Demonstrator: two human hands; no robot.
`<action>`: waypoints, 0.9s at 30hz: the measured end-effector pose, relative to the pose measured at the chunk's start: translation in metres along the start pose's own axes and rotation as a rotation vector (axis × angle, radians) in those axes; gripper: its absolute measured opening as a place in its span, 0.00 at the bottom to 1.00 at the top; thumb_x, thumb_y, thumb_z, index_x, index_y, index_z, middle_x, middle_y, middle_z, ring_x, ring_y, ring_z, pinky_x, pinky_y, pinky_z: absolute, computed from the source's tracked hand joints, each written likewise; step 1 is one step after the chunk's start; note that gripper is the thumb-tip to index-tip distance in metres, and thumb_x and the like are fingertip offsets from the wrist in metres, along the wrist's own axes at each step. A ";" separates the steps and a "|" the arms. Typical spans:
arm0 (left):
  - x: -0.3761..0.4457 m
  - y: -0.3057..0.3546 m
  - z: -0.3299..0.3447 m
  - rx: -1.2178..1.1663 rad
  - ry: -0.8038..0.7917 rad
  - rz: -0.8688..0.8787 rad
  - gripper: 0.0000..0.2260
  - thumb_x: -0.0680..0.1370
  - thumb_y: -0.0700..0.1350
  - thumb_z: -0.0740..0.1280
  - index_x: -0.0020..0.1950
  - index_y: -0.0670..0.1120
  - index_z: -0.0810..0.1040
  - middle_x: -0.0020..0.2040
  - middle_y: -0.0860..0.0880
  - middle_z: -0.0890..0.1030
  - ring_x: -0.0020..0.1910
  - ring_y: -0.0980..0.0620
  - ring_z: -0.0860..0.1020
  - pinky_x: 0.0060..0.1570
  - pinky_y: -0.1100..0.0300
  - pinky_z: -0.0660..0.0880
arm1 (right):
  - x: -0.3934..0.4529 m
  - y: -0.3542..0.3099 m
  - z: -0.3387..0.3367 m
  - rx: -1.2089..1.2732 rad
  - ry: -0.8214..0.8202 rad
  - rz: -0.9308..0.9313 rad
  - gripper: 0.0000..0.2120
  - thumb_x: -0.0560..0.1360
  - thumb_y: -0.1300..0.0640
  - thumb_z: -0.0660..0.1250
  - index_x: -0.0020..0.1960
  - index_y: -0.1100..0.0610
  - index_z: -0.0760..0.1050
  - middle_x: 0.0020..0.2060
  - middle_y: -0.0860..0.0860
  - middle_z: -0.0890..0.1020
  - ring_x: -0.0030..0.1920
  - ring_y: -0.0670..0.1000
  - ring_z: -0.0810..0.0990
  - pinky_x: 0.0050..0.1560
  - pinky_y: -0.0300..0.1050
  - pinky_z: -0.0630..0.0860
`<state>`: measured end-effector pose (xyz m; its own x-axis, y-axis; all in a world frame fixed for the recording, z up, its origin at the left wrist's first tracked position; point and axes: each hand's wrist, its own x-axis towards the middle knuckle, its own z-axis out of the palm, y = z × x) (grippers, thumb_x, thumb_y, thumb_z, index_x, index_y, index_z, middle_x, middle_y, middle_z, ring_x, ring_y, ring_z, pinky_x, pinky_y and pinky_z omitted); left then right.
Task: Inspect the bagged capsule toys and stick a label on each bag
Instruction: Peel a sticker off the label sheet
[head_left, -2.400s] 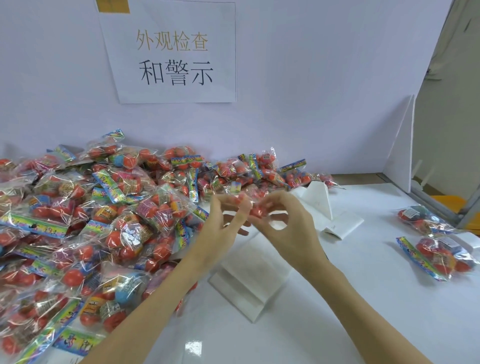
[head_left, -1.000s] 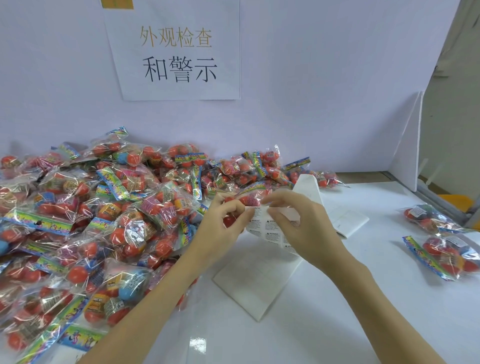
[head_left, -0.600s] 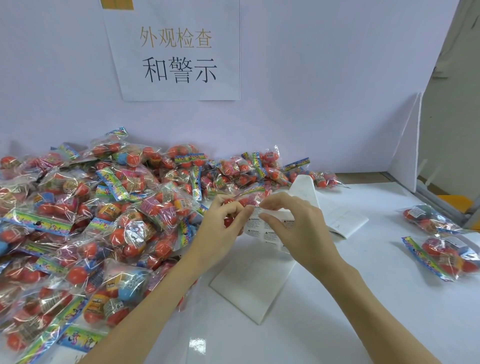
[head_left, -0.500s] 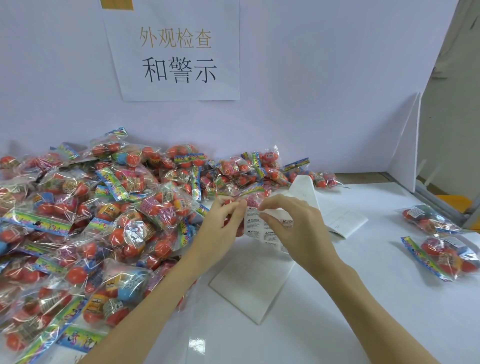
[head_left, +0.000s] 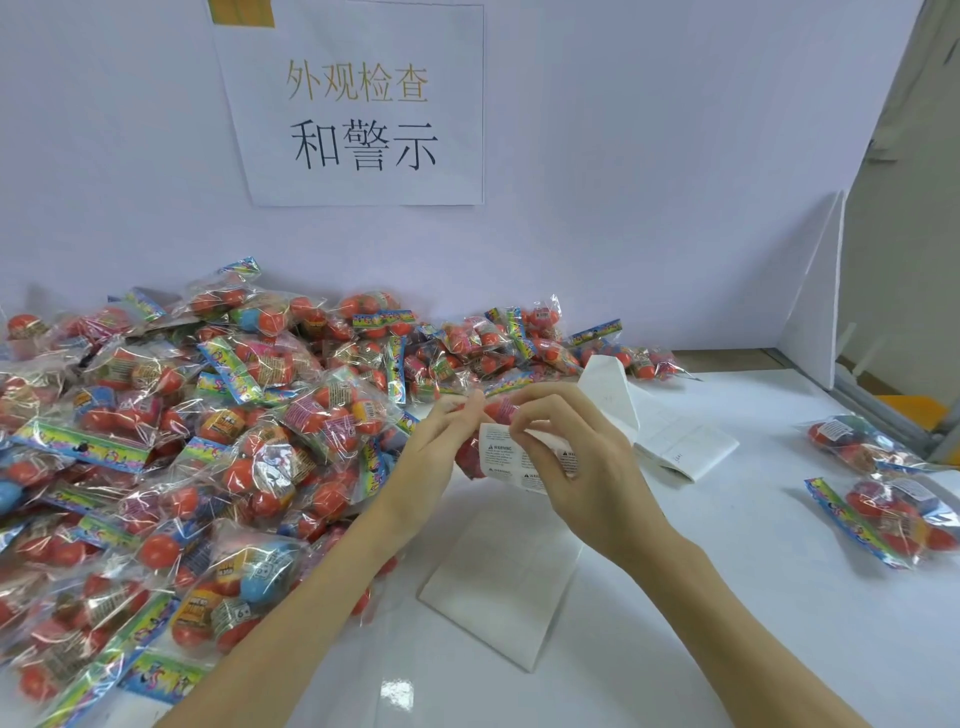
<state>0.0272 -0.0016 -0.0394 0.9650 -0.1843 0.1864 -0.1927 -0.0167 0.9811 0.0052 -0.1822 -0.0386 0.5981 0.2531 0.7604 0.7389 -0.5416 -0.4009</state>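
peeling now: right hand (head_left: 582, 467) pinches the label sheet (head_left: 511, 460) newly raised beside the bag (head_left: 470, 452) the left hand (head_left: 434, 452) pinches.

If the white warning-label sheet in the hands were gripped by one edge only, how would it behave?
The white warning-label sheet would probably flop: it already curves between the left hand and the right hand. It looks thin, so likely very light and easily creased. Its glossy backing may slip from a loose pinch.
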 end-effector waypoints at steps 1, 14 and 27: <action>0.000 0.001 0.000 0.026 -0.006 0.013 0.19 0.85 0.48 0.61 0.55 0.32 0.82 0.51 0.40 0.77 0.49 0.44 0.80 0.47 0.59 0.77 | 0.000 0.000 0.000 0.001 -0.011 -0.008 0.04 0.80 0.69 0.68 0.52 0.62 0.78 0.58 0.52 0.79 0.62 0.44 0.77 0.61 0.35 0.74; 0.006 -0.001 -0.005 0.060 0.031 -0.054 0.14 0.84 0.39 0.64 0.46 0.34 0.84 0.48 0.42 0.75 0.46 0.45 0.77 0.42 0.57 0.74 | 0.004 -0.016 0.001 0.327 0.016 0.176 0.07 0.80 0.68 0.68 0.52 0.58 0.76 0.58 0.50 0.81 0.63 0.53 0.80 0.61 0.42 0.75; 0.007 -0.006 -0.013 -0.017 0.107 0.237 0.24 0.79 0.40 0.68 0.71 0.61 0.76 0.60 0.55 0.80 0.53 0.54 0.77 0.54 0.59 0.75 | 0.008 0.004 -0.010 0.648 0.162 0.640 0.05 0.81 0.67 0.68 0.49 0.58 0.79 0.36 0.48 0.81 0.36 0.49 0.77 0.40 0.39 0.76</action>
<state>0.0375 0.0104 -0.0430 0.9067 -0.0765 0.4148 -0.4136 0.0317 0.9099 0.0097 -0.1903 -0.0284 0.9377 -0.0815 0.3379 0.3410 0.0267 -0.9397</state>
